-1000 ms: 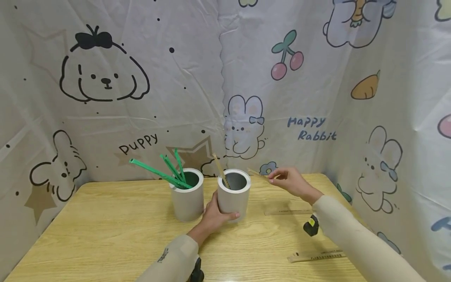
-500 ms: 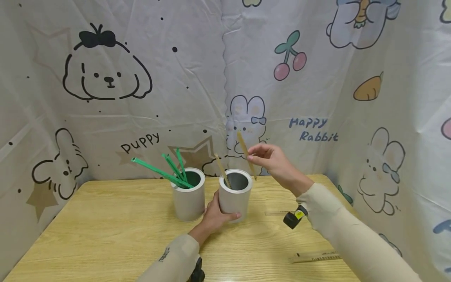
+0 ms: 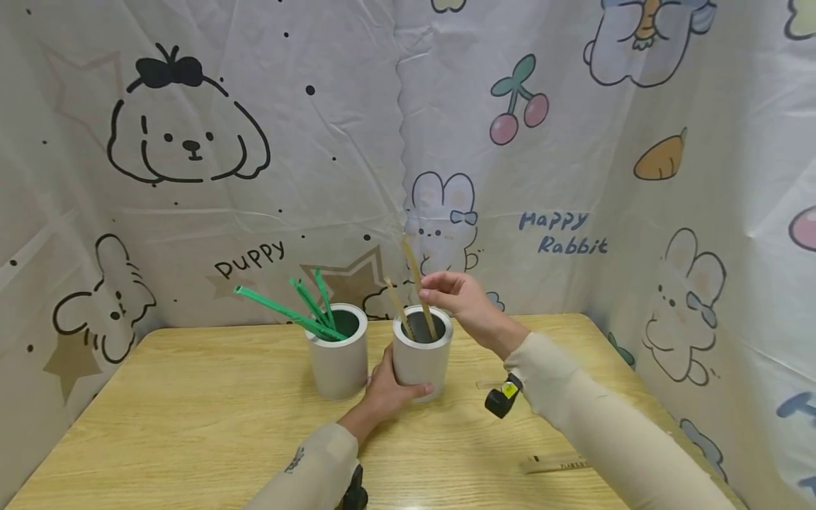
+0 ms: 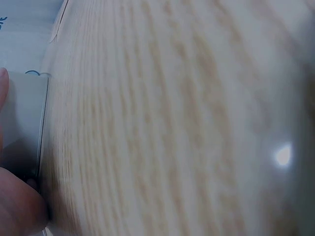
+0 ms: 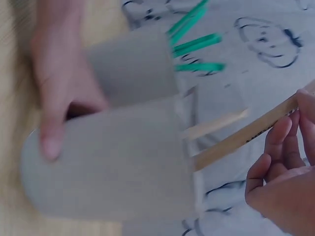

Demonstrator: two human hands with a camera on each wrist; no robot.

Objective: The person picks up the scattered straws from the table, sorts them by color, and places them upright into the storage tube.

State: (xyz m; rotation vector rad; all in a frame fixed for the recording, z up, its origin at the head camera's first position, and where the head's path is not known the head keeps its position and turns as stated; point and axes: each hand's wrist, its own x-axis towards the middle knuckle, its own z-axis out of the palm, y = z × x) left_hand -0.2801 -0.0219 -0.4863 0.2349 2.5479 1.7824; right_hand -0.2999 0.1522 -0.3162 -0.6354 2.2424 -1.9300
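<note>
My left hand (image 3: 384, 394) grips the right white pot (image 3: 423, 370) low down, thumb across its front. My right hand (image 3: 460, 300) pinches a flat tan wooden ruler (image 3: 412, 263), whose dark printed marks show in the right wrist view. Its lower end is inside that pot, and it leans slightly left. A second tan ruler (image 3: 394, 298) slants out of the same opening. Beside it, the left white pot (image 3: 338, 370) holds several green straws (image 3: 275, 309). The left wrist view catches only part of a thumb, the pot's side and the table.
Another wooden ruler (image 3: 553, 463) lies at the front right of the table (image 3: 191, 418), partly under the right sleeve. A thin strip (image 3: 486, 385) shows behind the right wrist camera (image 3: 500, 402). A printed cloth (image 3: 331, 142) hangs behind and along both sides.
My right hand has come left from beyond the pot, turned the ruler from nearly flat to steep, and lowered its end into the opening. The left hand keeps its grip.
</note>
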